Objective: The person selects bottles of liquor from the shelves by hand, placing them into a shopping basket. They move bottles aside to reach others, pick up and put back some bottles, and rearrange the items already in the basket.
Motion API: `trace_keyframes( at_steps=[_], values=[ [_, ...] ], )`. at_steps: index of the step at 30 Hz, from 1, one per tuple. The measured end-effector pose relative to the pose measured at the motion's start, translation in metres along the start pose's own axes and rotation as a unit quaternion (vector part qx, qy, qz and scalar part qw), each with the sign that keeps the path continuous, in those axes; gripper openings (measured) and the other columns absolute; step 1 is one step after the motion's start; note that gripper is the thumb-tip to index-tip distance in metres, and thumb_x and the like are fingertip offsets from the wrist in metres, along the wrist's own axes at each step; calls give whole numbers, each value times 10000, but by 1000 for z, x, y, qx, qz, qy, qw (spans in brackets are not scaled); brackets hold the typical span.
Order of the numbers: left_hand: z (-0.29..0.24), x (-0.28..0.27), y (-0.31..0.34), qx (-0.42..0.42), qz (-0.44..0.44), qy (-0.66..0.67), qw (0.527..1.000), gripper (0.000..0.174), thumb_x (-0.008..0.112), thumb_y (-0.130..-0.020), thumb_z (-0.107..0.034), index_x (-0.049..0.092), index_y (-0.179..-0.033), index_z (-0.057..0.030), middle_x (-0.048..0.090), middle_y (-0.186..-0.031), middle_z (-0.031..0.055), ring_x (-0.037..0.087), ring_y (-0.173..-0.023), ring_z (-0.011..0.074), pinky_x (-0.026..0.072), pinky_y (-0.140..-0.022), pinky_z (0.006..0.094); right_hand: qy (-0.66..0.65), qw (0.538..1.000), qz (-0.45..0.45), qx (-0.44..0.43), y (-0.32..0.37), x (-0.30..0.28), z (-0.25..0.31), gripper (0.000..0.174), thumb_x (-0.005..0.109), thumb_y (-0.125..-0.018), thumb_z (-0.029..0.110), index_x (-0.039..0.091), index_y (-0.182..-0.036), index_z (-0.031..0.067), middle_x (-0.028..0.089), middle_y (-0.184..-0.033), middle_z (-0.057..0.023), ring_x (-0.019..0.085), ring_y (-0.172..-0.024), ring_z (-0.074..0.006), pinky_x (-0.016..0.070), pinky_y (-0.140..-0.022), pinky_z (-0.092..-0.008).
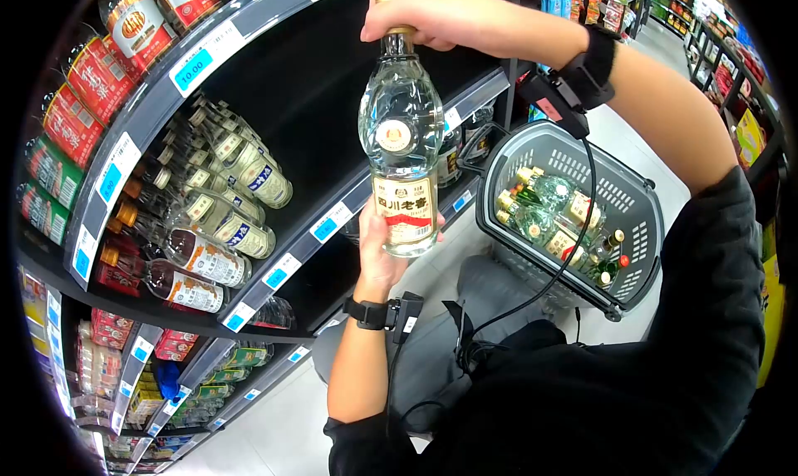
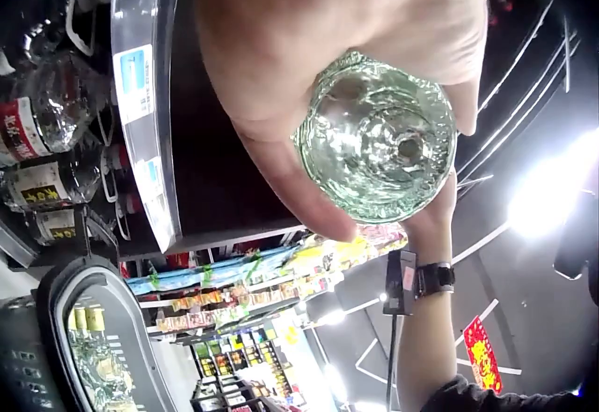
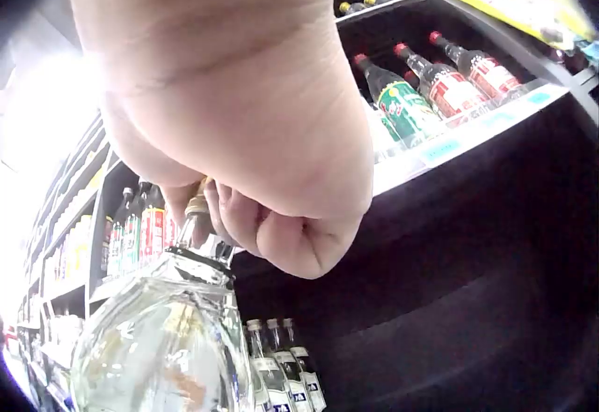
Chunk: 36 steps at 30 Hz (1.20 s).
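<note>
A large clear glass liquor bottle (image 1: 401, 147) with a cream and red label stands upright between both hands, in front of the shelf. Its gold cap is gripped from above by the right hand (image 1: 432, 14), whose fingers curl round the cap and neck in the right wrist view. The left hand (image 1: 381, 243) holds the bottle low down, thumb and fingers wrapped round its base. From below, the left wrist view shows the round glass bottom (image 2: 379, 141) inside that hand's curve. Clear liquid fills much of the bottle.
A grey shopping basket (image 1: 648, 226) holding several bottles (image 1: 557, 214) stands on the floor to the right. Shelf rows with clear and amber bottles (image 1: 237, 226) lie to the left, price tags (image 1: 332, 221) along their edges. A black cable (image 1: 573, 251) hangs from the right wrist across the basket.
</note>
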<state>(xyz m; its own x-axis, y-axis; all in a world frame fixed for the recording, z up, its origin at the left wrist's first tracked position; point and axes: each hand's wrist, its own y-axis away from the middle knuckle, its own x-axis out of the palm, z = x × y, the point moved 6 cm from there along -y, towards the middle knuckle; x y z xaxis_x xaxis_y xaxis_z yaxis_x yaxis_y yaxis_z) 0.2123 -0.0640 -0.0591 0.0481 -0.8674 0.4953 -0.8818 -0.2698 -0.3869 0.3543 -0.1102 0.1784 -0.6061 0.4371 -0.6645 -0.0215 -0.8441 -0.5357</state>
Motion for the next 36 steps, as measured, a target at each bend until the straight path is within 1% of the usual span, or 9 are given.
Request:
trace_keyframes(
  at_steps=[2, 4, 8, 15, 17, 19, 23, 28, 36],
  values=[
    [1, 6, -1, 22, -19, 21, 999, 798, 680, -855, -542, 419, -1338, 38, 595, -1212, 215, 683, -928, 325, 617, -718, 434, 50, 996, -5, -73, -3, 6, 5, 267, 681, -845, 231, 635, -705, 8, 557, -642, -25, 529, -562, -127, 422, -534, -278],
    [4, 10, 2, 8, -51, -1, 999, 760, 628, -884, -520, 422, -1365, 31, 604, -1180, 188, 668, -924, 308, 595, -706, 419, -93, 974, -35, 204, 4, 9, -30, 206, 636, -919, 220, 653, -887, 17, 569, -705, -25, 567, -645, -144, 465, -605, -275],
    [13, 15, 1, -14, -86, -18, 996, 800, 602, -883, -553, 433, -1390, 42, 612, -1153, 170, 660, -912, 290, 580, -689, 412, -65, 977, -101, 174, 14, 19, -45, 476, 729, -829, 434, 584, -1061, 45, 588, -747, -33, 530, -574, -94, 411, -496, -235],
    [34, 18, 4, -59, -86, 89, 991, 486, 580, -965, -321, 473, -1317, -2, 639, -1122, 167, 690, -884, 274, 613, -691, 409, -146, 951, -132, 239, 59, 36, -72, 378, 709, -889, 396, 559, -1052, 90, 556, -713, 50, 472, -504, -7, 354, -455, -176],
    [35, 19, 4, -62, -101, 69, 991, 535, 560, -965, -379, 466, -1329, 2, 630, -1143, 163, 684, -894, 279, 600, -708, 412, -176, 930, -84, 311, 76, 41, -83, 396, 677, -903, 442, 564, -1070, 101, 551, -725, 59, 481, -534, -11, 386, -494, -177],
    [33, 16, 0, -68, -114, 42, 990, 586, 540, -966, -437, 459, -1341, 5, 621, -1165, 159, 677, -904, 284, 586, -726, 416, -179, 920, -68, 341, 93, 52, -86, 456, 624, -918, 506, 555, -1143, 116, 567, -902, 13, 555, -806, -66, 479, -678, -254],
    [28, 8, -8, -30, -134, 38, 990, 522, 520, -991, -386, 452, -1349, -13, 620, -1165, 163, 677, -919, 283, 588, -745, 421, -211, 905, 7, 369, 108, 84, -79, 771, 701, -823, 594, 469, -1260, 3, 570, -1082, -75, 580, -949, -141, 532, -813, -327],
    [26, -5, -15, -11, -172, -10, 985, 464, 502, -1012, -339, 463, -1349, -22, 618, -1176, 156, 675, -939, 274, 589, -770, 428, -352, 878, -18, 323, 85, 111, -64, 356, 757, -858, 299, 628, -1078, 51, 694, -952, -69, 693, -856, -161, 573, -759, -323],
    [-3, -24, -24, -22, -231, 3, 973, 596, 380, -1034, -493, 444, -1354, 5, 605, -1223, 186, 644, -1052, 322, 565, -824, 423, -378, 840, -15, 388, 29, 134, -113, 470, 786, -799, 376, 663, -1037, -10, 700, -936, -92, 697, -848, -169, 551, -769, -316]
  ],
)
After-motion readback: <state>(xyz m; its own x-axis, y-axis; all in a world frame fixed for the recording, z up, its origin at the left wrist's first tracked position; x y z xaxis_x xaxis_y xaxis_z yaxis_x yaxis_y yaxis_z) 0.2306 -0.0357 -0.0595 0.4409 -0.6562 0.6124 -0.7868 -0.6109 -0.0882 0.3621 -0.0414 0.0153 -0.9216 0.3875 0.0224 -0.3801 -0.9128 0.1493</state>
